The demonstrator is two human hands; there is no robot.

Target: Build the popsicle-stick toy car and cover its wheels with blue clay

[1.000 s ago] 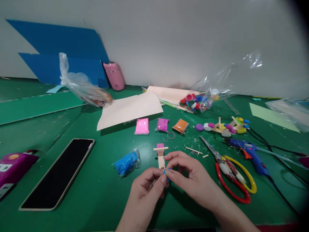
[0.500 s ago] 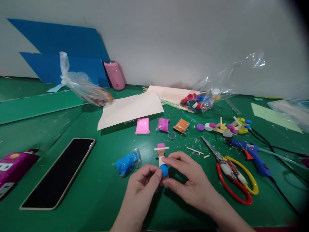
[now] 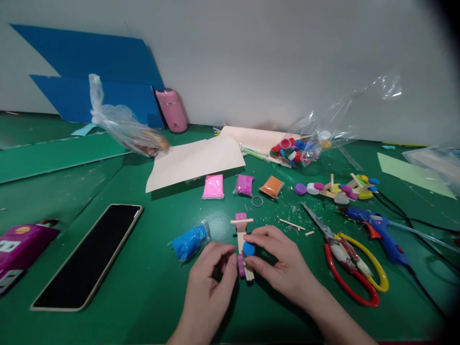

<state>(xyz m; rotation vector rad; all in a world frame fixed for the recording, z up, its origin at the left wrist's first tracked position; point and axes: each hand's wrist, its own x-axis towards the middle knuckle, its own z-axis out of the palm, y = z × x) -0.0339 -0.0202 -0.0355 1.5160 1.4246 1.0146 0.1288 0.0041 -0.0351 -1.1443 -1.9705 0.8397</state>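
A green table (image 3: 108,330) fills the frame. At the lower left lies a black phone (image 3: 89,254), face up, and a purple box (image 3: 21,249) sits at the left edge. Blue boards (image 3: 89,76) lean on the wall at the upper left, with a clear bag (image 3: 122,129) and a pink bottle (image 3: 171,110) in front of them. A cream paper sheet (image 3: 196,160) lies in the upper middle. Below it, in a row, are a pink clay packet (image 3: 213,187), a magenta clay packet (image 3: 244,184) and an orange clay packet (image 3: 272,187), with a small ring (image 3: 257,201) just beside them. A bag of bottle caps (image 3: 298,151) sits right of centre, and a stick-and-cap model (image 3: 341,188) lies further right. Red and yellow scissors (image 3: 350,261) and a blue glue gun (image 3: 381,232) lie at the right, near the right hand. A blue clay packet (image 3: 189,242) rests just left of the hands.

Both forearms come up from the bottom edge. The left hand (image 3: 212,280) is curled, thumb and fingertips closed against the left side of the stick piece (image 3: 242,239). The right hand (image 3: 283,261) arches over from the right, thumb and forefinger pinching a blue ball (image 3: 248,248) against the piece.

The stick piece lies on the table at lower centre, between the hands: a pale flat stick pointing up the frame, a thin crossbar and a pink block at its far end, a purple bit at its near end. The blue ball is small, round and sits on the stick's middle.
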